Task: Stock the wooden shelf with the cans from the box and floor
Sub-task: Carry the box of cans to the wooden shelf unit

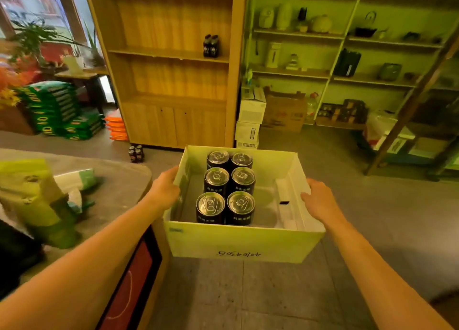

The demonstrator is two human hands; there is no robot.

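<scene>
Head view: open cardboard box (pixel 238 242) carried in mid-air above the tiled floor (pixel 248 292), left hand (pixel 165 189) clamped over the left wall, right hand (pixel 320 201) wrapped around the right rim, both closed on the cardboard. Six black drink cans (pixel 227 188) standing upright in two columns, crowded toward the left half of the box, right half bare apart from a white insert. Weight therefore lopsided; likely a dip on the left side, cans sliding or toppling against the thin wall, perhaps a buckled rim under the left fingers. Wooden shelf (pixel 171 53) ahead, well apart from the box, two dark cans (pixel 211 45) already on its middle board near the right end. Small cluster of floor cans (pixel 136 153) just in front of the cabinet base, left of the walking line; easy to kick over or trip on while looking down into the box. Counter (pixel 119 178) edge close beside the left forearm, bags (pixel 37 200) lying on it; risk of a knock on the corner jolting the load
</scene>
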